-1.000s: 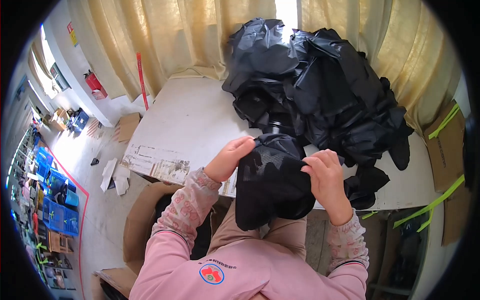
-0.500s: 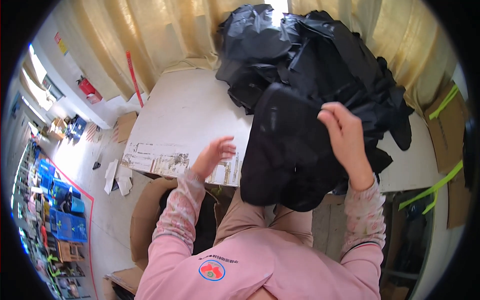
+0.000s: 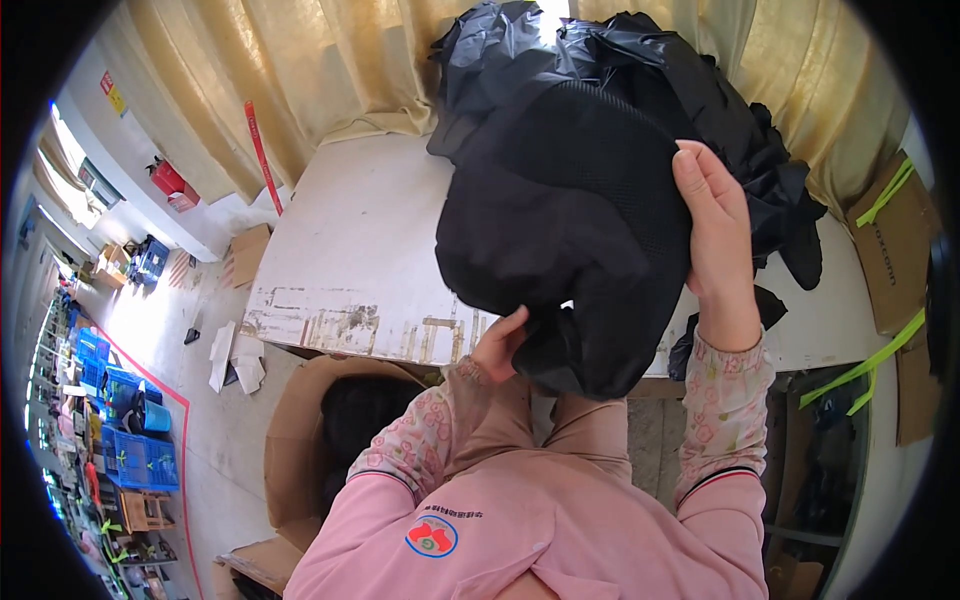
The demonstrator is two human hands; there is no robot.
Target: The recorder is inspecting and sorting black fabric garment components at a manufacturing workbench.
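A black mesh fabric piece [image 3: 560, 220] is lifted up in front of me above the white table [image 3: 360, 240]. My right hand [image 3: 712, 225] grips its right edge, raised high. At the lower edge my left hand [image 3: 498, 342] reaches under the fabric, fingers partly hidden by it. Behind it lies a large pile of black fabric and plastic bags [image 3: 640, 70] on the table's far side.
An open cardboard box [image 3: 300, 430] with dark items inside stands on the floor at my left knee. Yellow curtains [image 3: 310, 70] hang behind the table. Flat cardboard with green straps [image 3: 890, 250] leans at the right. Blue crates [image 3: 130, 450] sit far left.
My right hand has raised the black piece higher and nearer to me. My left hand let go of it, dropped toward the table edge, then came back under its lower edge.
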